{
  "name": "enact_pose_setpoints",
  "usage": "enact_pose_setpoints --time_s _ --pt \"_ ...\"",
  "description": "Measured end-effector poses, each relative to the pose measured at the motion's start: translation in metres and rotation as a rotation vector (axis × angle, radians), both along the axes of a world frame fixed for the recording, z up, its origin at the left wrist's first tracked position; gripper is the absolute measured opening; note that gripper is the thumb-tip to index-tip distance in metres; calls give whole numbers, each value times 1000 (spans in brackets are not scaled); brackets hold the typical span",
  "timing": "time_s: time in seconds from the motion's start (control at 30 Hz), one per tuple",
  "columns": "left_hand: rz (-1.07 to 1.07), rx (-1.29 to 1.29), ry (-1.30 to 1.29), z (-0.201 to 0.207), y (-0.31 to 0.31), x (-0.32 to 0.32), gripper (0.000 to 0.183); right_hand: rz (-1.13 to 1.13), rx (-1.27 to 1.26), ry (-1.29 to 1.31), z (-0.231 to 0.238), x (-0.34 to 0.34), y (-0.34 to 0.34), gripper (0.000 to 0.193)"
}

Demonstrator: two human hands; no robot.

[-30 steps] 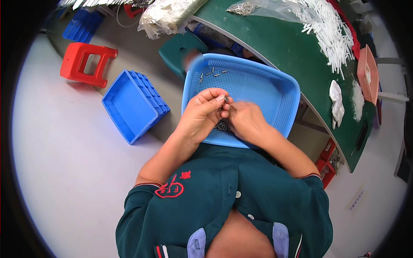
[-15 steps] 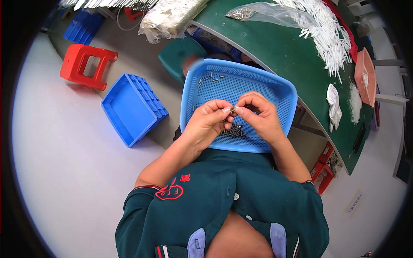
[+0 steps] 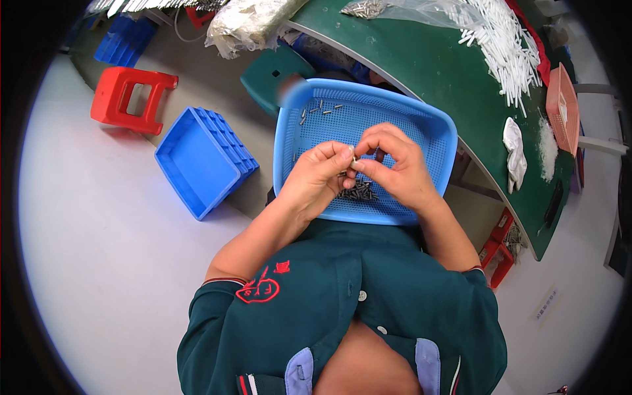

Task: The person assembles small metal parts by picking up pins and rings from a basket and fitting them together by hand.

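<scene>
L hand (image 3: 319, 178) pinched shut, thumb vs. index, other fingers curled in; has hold of a small metal part (image 3: 354, 158), mostly hidden by fingertips. R hand (image 3: 398, 168) also in a pinch, thumb + index tips on same part, rest of fingers bent. Exact shape of part: can't tell. It's above the blue plastic basket (image 3: 438, 112), approx. mid-width, nearer the person's side.

In basket, under/just beside the hands: pile of dark metal pins (image 3: 361, 192); a few loose pins (image 3: 327, 112) well apart, nr far L corner.

R of basket: green counter (image 3: 395, 49) w/ heap of white tubes (image 3: 503, 56), clear plastic bag (image 3: 421, 13) next to it, white glove (image 3: 515, 155), pink basket (image 3: 564, 112) nr the edge.

L side, on floor: blue bin (image 3: 197, 161), then red stool (image 3: 108, 99) farther off. Dk green stool (image 3: 263, 76) just beyond basket's far L corner.
</scene>
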State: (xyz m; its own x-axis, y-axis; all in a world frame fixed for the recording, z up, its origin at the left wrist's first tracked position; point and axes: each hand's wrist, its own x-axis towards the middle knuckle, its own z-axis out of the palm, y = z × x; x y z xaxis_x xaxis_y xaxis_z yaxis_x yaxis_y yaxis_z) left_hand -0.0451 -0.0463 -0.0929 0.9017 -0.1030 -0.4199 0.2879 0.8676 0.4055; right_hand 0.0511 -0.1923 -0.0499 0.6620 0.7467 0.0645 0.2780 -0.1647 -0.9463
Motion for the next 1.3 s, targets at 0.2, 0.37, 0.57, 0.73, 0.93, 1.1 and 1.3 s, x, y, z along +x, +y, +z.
enact_pose_setpoints --time_s 0.2,0.37,0.57,0.73,0.93,1.1,1.3 --pt "-14 3 -29 7 6 3 13 -7 32 -282 -3 4 3 14" --pt "53 24 -112 6 12 3 14 -9 64 -431 -1 2 8 13" --pt "120 65 -134 13 22 5 15 -83 -132 -286 -22 -4 4 13" --pt "120 78 -136 10 23 5 15 286 -263 -676 -37 -21 11 7" --pt "113 35 -117 9 22 5 12 330 -276 -864 -47 -31 21 8" --pt "100 6 -112 5 18 4 11 354 -471 -788 -46 -32 18 8" --pt "56 -14 -118 -2 15 3 13 346 -444 -759 -49 -30 11 8"
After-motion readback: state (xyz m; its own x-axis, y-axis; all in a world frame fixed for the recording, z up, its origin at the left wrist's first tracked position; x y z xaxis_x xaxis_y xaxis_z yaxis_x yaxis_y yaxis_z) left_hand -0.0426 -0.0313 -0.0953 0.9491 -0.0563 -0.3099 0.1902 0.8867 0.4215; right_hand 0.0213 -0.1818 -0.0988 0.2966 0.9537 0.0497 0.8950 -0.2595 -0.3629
